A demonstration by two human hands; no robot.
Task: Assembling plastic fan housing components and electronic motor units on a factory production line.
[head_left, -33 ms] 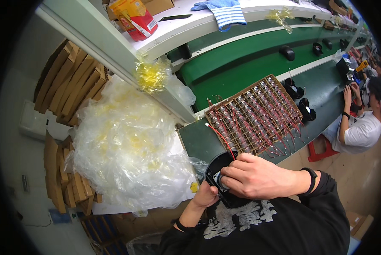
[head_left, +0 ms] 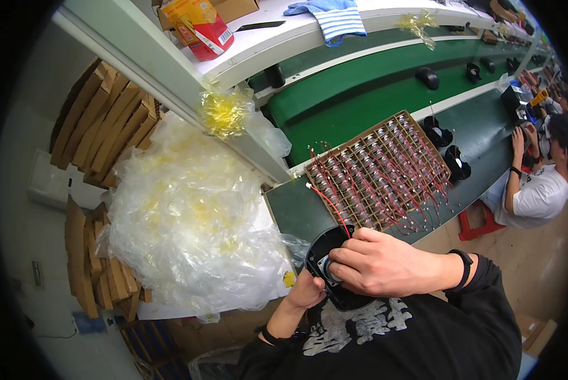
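Black fan housing (head_left: 334,288) sat between both hands, close to chest. Left hand (head_left: 306,292) cupped rim from below; right hand (head_left: 376,263) pinched small motor (head_left: 329,269) at centre. Housing probably light, stiff; red wires (head_left: 328,206) thin, fragile. Better grip by rim.

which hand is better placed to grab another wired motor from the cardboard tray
Probably the right hand: it lies on top of the black fan housing, just below the cardboard tray. The left hand grips the housing from underneath, supporting it.
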